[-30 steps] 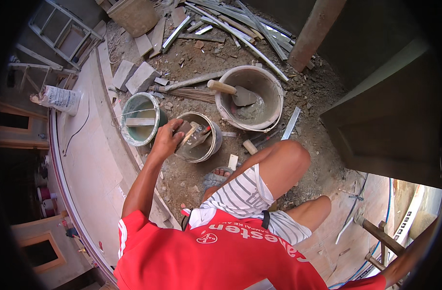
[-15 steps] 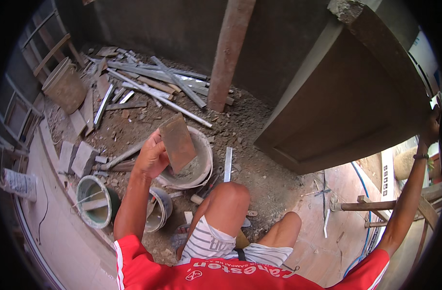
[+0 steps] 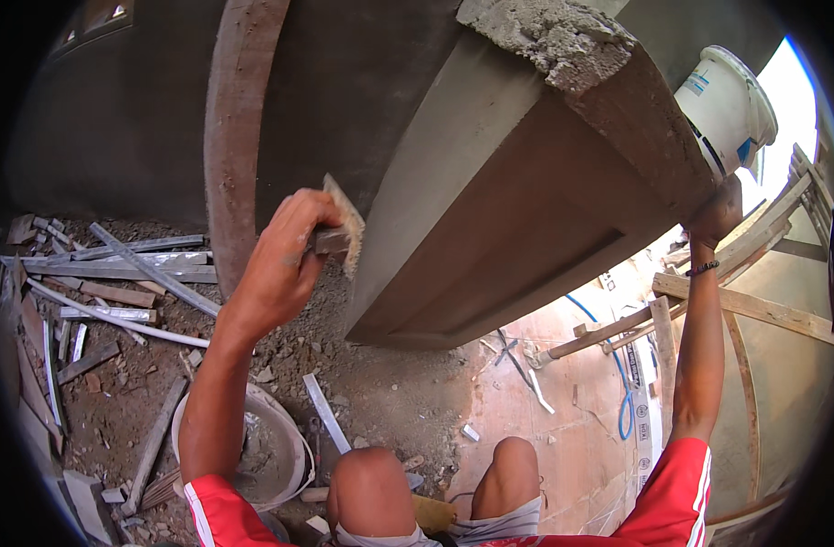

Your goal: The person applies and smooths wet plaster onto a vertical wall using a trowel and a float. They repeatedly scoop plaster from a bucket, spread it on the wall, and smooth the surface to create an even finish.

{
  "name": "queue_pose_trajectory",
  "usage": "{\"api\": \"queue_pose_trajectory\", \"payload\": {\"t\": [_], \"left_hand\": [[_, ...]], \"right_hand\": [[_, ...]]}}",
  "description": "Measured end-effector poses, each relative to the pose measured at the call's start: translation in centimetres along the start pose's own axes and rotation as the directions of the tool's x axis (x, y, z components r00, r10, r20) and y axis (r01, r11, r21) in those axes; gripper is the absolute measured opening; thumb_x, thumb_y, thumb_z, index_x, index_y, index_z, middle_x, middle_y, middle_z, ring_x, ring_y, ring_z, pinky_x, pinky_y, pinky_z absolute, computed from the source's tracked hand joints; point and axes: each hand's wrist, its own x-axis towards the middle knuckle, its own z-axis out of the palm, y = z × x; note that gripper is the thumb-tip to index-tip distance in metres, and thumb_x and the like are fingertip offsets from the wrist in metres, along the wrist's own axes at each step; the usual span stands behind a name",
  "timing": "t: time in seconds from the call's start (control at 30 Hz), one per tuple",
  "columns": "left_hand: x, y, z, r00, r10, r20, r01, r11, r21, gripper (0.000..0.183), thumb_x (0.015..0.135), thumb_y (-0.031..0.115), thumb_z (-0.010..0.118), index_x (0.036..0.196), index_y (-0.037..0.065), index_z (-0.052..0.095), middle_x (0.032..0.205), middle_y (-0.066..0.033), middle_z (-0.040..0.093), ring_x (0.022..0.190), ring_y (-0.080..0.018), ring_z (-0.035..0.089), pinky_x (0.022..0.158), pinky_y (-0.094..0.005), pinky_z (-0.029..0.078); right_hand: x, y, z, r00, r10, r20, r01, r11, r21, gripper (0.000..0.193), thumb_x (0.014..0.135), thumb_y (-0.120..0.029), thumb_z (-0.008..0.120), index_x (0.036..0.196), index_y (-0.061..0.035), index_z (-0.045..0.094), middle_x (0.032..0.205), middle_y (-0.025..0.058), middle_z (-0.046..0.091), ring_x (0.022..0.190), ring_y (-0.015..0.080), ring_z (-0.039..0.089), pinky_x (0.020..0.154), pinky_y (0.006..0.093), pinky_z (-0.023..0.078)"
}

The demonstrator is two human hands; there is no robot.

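Note:
My left hand is closed round the grip of a plastering float. The float is tilted on edge beside the pale narrow side of a cement-plastered pillar; I cannot tell whether they touch. The pillar has a recessed panel on its broad brown face and rough mortar on top. Over on the right, my right hand is at the pillar's far edge, its fingers in shadow and hard to make out. Below my left forearm stands a bucket with grey mortar inside.
Metal and wood offcuts lie on rubble at left, near an upright timber post. A white bucket stands behind the pillar. Wooden poles and a blue hose lie to the right, by my knees.
The view has swung right and up toward the pillar. My left hand has carried the float from over the mortar bucket to the pillar's side and turned it on edge. My right hand remains at the pillar.

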Motion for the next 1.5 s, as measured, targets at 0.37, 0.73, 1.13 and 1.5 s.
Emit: {"api": "queue_pose_trajectory", "payload": {"t": [0.37, 0.73, 1.13, 1.5], "left_hand": [[13.0, 0.8, 4.6, 0.765, 0.593, -0.252, -0.639, 0.749, -0.177, 0.049, 0.066, -0.019, 0.057, 0.107, 0.006, 0.067, 0.109, -0.0096, 0.065, 0.117, -0.0314, 0.058, 0.098, -0.0399, 0.046], [15.7, 1.3, 6.4, 0.754, 0.619, -0.222, -0.643, 0.764, -0.056, 0.041, 0.069, -0.013, 0.062, 0.105, 0.006, 0.065, 0.103, -0.0107, 0.064, 0.103, -0.0325, 0.061, 0.088, -0.0403, 0.048], [15.1, -0.9, 5.3, 0.878, 0.428, -0.216, -0.472, 0.850, -0.235, 0.048, 0.073, -0.022, 0.054, 0.112, 0.004, 0.065, 0.111, -0.0070, 0.064, 0.103, -0.0196, 0.064, 0.087, -0.0317, 0.055], [18.7, -3.5, 7.1, 0.853, 0.494, -0.168, -0.503, 0.864, -0.013, 0.048, 0.071, -0.020, 0.059, 0.111, 0.005, 0.065, 0.110, -0.0095, 0.064, 0.103, -0.0275, 0.064, 0.085, -0.0340, 0.056]], "right_hand": [[-0.8, -3.6, 1.5, 0.995, 0.096, 0.035, -0.101, 0.976, 0.194, 0.030, 0.087, -0.005, 0.037, 0.098, 0.0041, 0.063, 0.091, 0.0072, 0.064, 0.080, 0.0149, 0.059, 0.074, 0.0283, 0.049], [-0.7, -3.6, 0.9, 1.000, 0.022, -0.010, -0.022, 1.000, -0.003, 0.038, 0.089, -0.012, 0.035, 0.105, 0.0060, 0.064, 0.095, 0.0108, 0.066, 0.085, 0.0190, 0.060, 0.080, 0.0323, 0.048], [-0.7, -3.2, 1.2, 1.000, 0.027, -0.002, -0.027, 0.998, 0.057, 0.036, 0.090, -0.010, 0.036, 0.104, 0.0052, 0.065, 0.094, 0.0093, 0.067, 0.085, 0.0165, 0.060, 0.079, 0.0304, 0.048], [-0.3, -3.6, 1.1, 0.999, 0.047, 0.019, -0.047, 0.999, -0.008, 0.038, 0.090, -0.015, 0.035, 0.106, 0.0040, 0.064, 0.096, 0.0110, 0.067, 0.085, 0.0202, 0.060, 0.079, 0.0339, 0.048]]}}
